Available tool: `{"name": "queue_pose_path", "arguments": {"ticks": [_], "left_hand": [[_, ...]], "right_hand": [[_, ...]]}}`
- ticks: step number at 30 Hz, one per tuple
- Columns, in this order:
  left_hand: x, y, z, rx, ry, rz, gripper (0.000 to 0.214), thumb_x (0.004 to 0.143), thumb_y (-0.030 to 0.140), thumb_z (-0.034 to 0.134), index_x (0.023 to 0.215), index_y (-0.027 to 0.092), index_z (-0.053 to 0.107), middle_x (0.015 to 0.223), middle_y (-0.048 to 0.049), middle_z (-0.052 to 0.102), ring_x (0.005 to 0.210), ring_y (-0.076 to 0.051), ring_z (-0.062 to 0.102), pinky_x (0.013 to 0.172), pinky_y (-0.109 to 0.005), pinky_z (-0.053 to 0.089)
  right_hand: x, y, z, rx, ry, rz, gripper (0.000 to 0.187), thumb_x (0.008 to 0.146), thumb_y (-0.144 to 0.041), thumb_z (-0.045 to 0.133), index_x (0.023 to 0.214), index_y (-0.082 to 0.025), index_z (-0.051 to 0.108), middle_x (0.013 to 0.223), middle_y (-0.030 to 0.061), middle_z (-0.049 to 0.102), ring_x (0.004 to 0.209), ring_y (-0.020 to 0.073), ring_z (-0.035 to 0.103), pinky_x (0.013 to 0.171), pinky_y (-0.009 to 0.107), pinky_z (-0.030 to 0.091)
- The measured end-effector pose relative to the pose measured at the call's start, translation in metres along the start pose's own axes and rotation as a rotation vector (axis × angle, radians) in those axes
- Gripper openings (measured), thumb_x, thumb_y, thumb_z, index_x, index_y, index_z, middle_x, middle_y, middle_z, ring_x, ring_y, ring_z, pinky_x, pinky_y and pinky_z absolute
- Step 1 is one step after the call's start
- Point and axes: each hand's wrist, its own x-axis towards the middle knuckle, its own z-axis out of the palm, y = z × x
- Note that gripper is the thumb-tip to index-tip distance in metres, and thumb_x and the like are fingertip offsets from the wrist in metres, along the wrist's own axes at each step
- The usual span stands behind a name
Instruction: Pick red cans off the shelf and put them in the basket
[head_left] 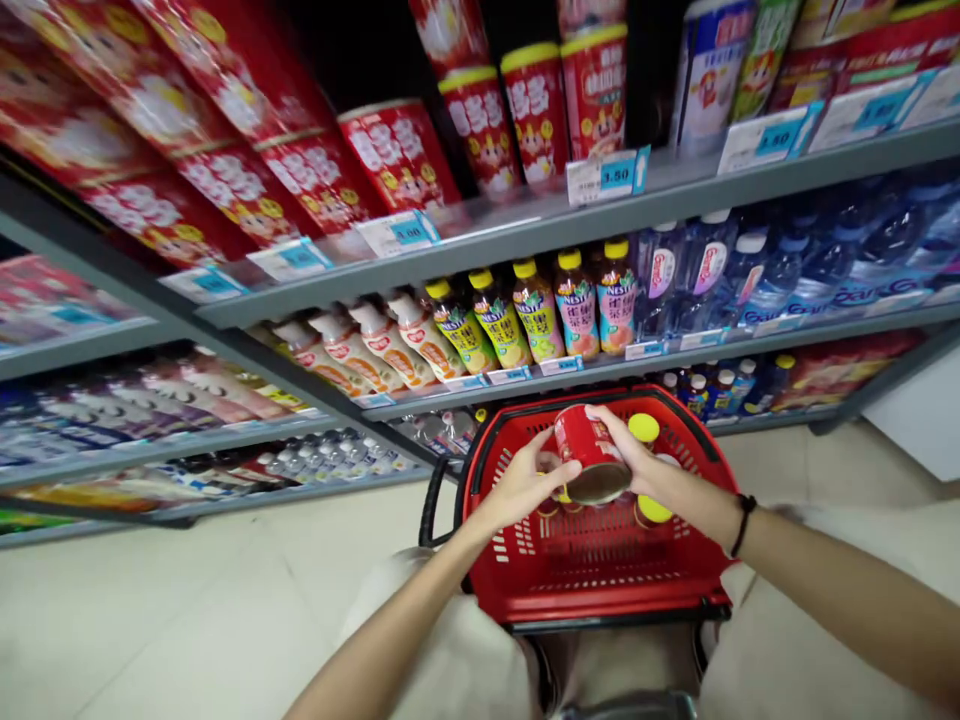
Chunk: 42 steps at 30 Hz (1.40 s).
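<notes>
Red tin (591,450), gripped by left hand (529,482) and right hand (637,455), over red basket (615,608)

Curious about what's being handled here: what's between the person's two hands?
In the head view, a red can lies between the left hand and the right hand, both gripping it, above a red basket.

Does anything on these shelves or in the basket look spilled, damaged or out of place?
Nothing stands out: the bottled drinks stand in neat rows, and the red can looks intact, held between the left hand and right hand above the red basket.
</notes>
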Motion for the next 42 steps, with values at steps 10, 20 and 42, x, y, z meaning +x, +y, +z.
{"name": "queue_pose_path", "arguments": {"ticks": [10,20,42], "left_hand": [[-0.009,-0.001,-0.005,0.271,0.065,0.132,0.093,0.086,0.054,0.08,0.161,0.011,0.046,0.101,-0.0073,0.074,0.097,-0.025,0.071,0.085,-0.032,0.057],[-0.012,0.006,-0.007,0.334,0.07,0.156,0.098,0.084,0.052,0.082,0.163,0.014,0.04,0.099,-0.0077,0.076,0.098,-0.028,0.074,0.092,-0.04,0.058],[-0.008,-0.012,0.037,-0.207,-0.023,-0.133,0.083,0.071,0.058,0.093,0.127,0.011,0.052,0.087,-0.0088,0.076,0.059,-0.016,0.071,0.055,-0.026,0.056]], "right_hand": [[-0.025,-0.004,0.019,0.383,0.094,0.182,0.04,0.098,-0.054,0.05,0.092,-0.018,0.068,0.059,0.003,0.065,0.064,0.0238,0.068,0.063,0.033,0.058],[-0.016,-0.009,0.006,0.226,-0.041,0.245,0.038,0.099,-0.053,0.057,0.09,-0.018,0.067,0.073,0.0057,0.073,0.063,0.0198,0.068,0.064,0.03,0.06],[0.0,-0.02,-0.022,-0.521,0.123,0.187,0.047,0.094,-0.061,0.064,0.068,-0.021,0.056,0.041,0.0006,0.048,0.031,0.0138,0.043,0.028,0.024,0.03]]}}
